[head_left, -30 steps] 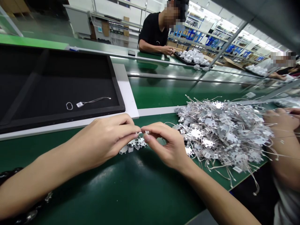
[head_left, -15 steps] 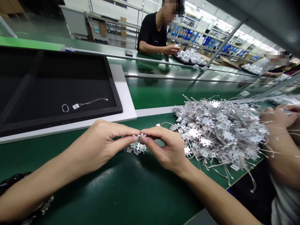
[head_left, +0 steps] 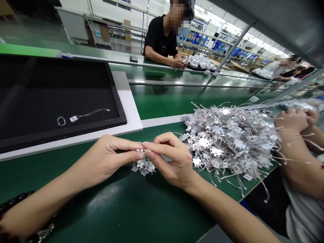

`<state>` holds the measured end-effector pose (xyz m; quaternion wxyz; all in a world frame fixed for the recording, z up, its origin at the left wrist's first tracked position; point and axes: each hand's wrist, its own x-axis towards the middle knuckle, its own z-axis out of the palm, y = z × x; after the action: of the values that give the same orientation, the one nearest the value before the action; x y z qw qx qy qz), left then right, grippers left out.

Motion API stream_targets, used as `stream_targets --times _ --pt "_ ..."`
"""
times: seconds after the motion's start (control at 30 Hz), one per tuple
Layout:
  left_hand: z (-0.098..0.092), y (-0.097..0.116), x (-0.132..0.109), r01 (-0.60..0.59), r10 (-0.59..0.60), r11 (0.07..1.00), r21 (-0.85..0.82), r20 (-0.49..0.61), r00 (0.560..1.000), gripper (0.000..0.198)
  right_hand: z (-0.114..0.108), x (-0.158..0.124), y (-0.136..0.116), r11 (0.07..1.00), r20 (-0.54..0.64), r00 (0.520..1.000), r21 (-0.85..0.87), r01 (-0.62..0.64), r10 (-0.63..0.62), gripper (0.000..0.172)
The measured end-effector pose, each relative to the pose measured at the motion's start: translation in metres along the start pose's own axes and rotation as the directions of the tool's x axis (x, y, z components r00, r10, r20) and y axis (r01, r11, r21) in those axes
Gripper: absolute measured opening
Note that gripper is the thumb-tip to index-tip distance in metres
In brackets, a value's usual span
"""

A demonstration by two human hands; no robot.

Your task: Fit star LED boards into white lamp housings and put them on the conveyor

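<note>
My left hand (head_left: 107, 160) and my right hand (head_left: 170, 160) meet fingertip to fingertip over the green bench, both pinched on one small white connector piece (head_left: 140, 150). Just below them lies a little cluster of small silver star-shaped metal parts (head_left: 143, 166). To the right spreads a big heap of the same silver parts with thin wires and white tags (head_left: 227, 138). My right hand is nearest the heap's left edge.
A black tray on a white board (head_left: 121, 111) holds one tagged wire (head_left: 86, 115) and a small ring (head_left: 61, 120). Another person's hands (head_left: 293, 119) work at the heap's right side. Across the conveyor a person in black (head_left: 162, 40) handles white parts.
My hands have closed together, so the gap between the fingertips is gone. The view has shifted a little, and the neighbour's hands moved slightly left.
</note>
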<state>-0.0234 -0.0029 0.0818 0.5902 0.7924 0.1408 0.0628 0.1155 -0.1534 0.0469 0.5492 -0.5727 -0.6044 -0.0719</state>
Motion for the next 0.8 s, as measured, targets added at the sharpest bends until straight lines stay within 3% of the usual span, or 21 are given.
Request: stream_targets --times 0.2,0.33,0.4,0.43,0.5,0.57,0.67,0.8 --pt "0.003 -0.003 0.002 0.070 -0.071 0.989 -0.130 -0.002 0.997 0.012 0.002 -0.001 0.002 0.996 0.015 0.999 0.078 -0.036 0.035 0.014" --pt "0.003 -0.006 0.003 0.028 -0.027 0.998 -0.059 0.012 1.000 0.015 0.000 0.002 0.002 0.970 0.092 0.989 0.204 -0.135 0.118 0.012" --pt "0.000 -0.005 0.003 -0.001 0.001 1.000 -0.013 -0.003 1.000 0.014 -0.007 0.007 0.007 0.969 0.148 0.978 0.180 -0.171 0.145 0.017" --pt "-0.001 -0.004 0.003 -0.005 0.005 1.000 0.001 -0.028 1.000 0.013 -0.012 0.010 0.011 0.974 0.176 0.969 0.113 -0.195 0.174 0.020" --pt "-0.003 -0.002 0.003 0.007 -0.005 1.000 0.021 -0.099 0.995 0.013 -0.027 0.015 0.023 0.949 0.201 0.934 -0.176 -0.262 0.295 0.025" --pt "-0.005 0.001 0.002 0.006 -0.001 0.999 0.039 -0.143 0.990 0.014 -0.041 0.018 0.037 0.807 0.246 0.875 -0.543 -0.231 0.416 0.027" --pt "-0.007 0.002 0.002 -0.039 0.049 0.997 0.062 -0.161 0.986 0.015 -0.056 0.015 0.054 0.685 0.257 0.814 -0.695 -0.218 0.520 0.027" --pt "-0.008 0.002 0.002 -0.074 0.085 0.995 0.072 -0.171 0.982 0.018 -0.064 0.010 0.062 0.638 0.274 0.773 -0.740 -0.210 0.572 0.019"
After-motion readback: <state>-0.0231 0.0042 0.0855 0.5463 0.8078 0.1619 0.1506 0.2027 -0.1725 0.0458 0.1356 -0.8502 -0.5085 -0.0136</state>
